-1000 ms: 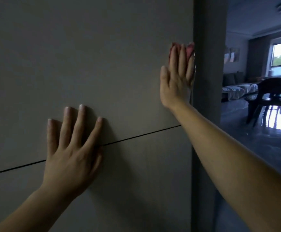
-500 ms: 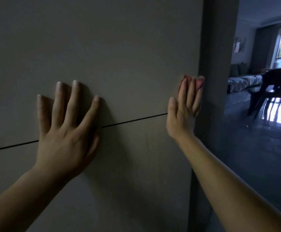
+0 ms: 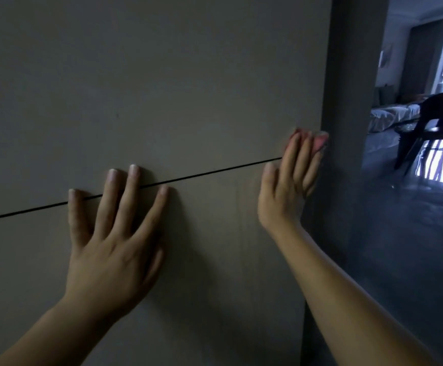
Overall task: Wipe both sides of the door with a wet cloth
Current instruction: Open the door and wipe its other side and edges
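You are bracing the flat grey-brown door panel [image 3: 162, 83] with your left hand [image 3: 112, 241], fingers spread flat, likely steadying it. Your right hand [image 3: 286, 191], fingers straight, is pressing the pink cloth [image 3: 320, 142] against the door's edge; the cloth is mostly hiding beneath those fingers, peeking past the fingertips.

The left hand [image 3: 109, 254] lies palm-flat on the door [image 3: 162, 88], its fingers [image 3: 132, 196] straight, spread and pointing up; its bare forearm rises from the lower left. The right hand [image 3: 286, 191] stands upright with fingers [image 3: 293, 159] straight and close together, thumb set slightly apart to their left. It presses a pink cloth [image 3: 320, 142] that shows just past the fingertips. Its bare forearm reaches in from the lower right.
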A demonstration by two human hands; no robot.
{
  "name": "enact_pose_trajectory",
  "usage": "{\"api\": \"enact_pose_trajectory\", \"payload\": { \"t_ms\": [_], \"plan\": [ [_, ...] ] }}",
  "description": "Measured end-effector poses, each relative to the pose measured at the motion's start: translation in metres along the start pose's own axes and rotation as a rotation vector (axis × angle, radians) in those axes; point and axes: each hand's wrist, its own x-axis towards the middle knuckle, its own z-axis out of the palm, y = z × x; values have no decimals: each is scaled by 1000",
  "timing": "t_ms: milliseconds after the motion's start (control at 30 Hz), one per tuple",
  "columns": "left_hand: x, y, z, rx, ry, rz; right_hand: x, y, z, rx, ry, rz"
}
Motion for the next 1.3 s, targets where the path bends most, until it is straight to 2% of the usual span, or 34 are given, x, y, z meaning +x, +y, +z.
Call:
{"api": "enact_pose_trajectory", "payload": {
  "t_ms": [100, 167, 200, 333, 367, 433, 533, 600, 633, 733, 767, 800, 833, 900, 967, 1000, 1033, 1167, 1200, 1233, 1300],
  "plan": [
    [0, 1, 1, -11, 13, -5, -71, 2, 6, -88, -122, -394],
    [0, 1, 2, -2, 12, -6, -74, 18, 4, -97, -177, -563],
    [0, 1, 2, -1, 8, -6, -58, 22, 3, -112, -151, -551],
    [-1, 1, 0, -12, -1, -3, 2, 8, 4, -13, 41, -10],
    [-3, 2, 0, -25, -2, -2, -5, -1, 6, -3, 75, 30],
    [-12, 5, -1, -39, -9, 4, -48, -18, 12, -35, 26, -136],
    [-37, 6, 0, -36, -63, 6, -106, -16, 10, -81, -204, -565],
    [-50, 3, 2, -21, -87, -4, -89, 0, 10, -105, -193, -668],
    [-54, 2, 4, -17, -95, -5, -73, 7, 10, -116, -143, -589],
    [-58, 0, 9, -28, -105, -5, -23, 7, 9, -34, 39, -56],
    [-58, -1, 11, -29, -111, -7, -25, -3, 11, -10, 67, 34],
    [-57, -2, 12, -28, -118, -10, -38, -14, 13, -5, 67, 9],
    [-58, -3, 12, -24, -124, -11, -59, -26, 15, -13, 12, -108],
    [-58, -4, 10, -15, -134, -5, -103, -37, 14, -29, -172, -465],
    [-58, -5, 7, -18, -136, 9, -110, -27, 10, -60, -247, -688],
    [-58, -6, 4, -23, -133, 15, -101, -21, 10, -77, -226, -705],
    [-59, -7, 2, -29, -129, 20, -90, -17, 11, -88, -189, -646],
    [-71, -19, -10, -58, -86, -20, -63, -42, 10, 7, -37, -133],
    [-76, -25, -13, -50, -79, -45, -71, -61, 12, 35, -32, -111],
    [-83, -33, -15, -35, -72, -71, -84, -84, 13, 49, -55, -167],
    [-96, -48, -19, 3, -65, -119, -115, -125, 18, 47, -157, -435]
  ]
}}
